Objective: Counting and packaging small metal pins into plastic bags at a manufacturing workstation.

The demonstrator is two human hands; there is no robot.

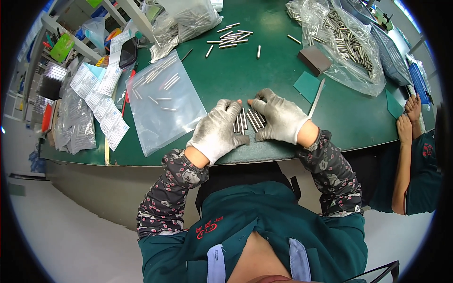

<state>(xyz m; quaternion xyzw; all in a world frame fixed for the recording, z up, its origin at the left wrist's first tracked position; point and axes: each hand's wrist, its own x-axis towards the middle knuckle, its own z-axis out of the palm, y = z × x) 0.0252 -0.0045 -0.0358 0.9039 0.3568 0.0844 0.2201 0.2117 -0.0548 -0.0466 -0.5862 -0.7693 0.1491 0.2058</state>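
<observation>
Head view, table: a dark green table (264, 80) is seen filling the far half of the picture, its near edge running just under the hands.
Large bag, right: a clear plastic bag (349, 42) heaped with metal pins is seen at the far right, well apart from the hands.
Flat bag, left: a flat clear bag (165, 106) with a few loose pins inside is laid left of the hands, near the left glove.
Left hand: the left hand (218, 134), in a soiled white glove, is laid flat with fingers curled down onto the left side of the pin row; nothing is pinched.
Right hand: the right hand (281, 118), gloved likewise, is pressed on the right side of the same row, fingers bent over the pin ends; nothing is lifted.
Pins in hand: a row of short metal pins (247, 121) is held side by side between the two gloves, close to the near table edge.
Loose pins, far: a scatter of pins (233, 37) is left near the far middle.
Co-worker: another person's hand (405, 128) is rested at the right table edge.
Risk: since the row lies so close to the near edge, pins are judged likely to be rolled off if the gloves are pressed unevenly.
</observation>
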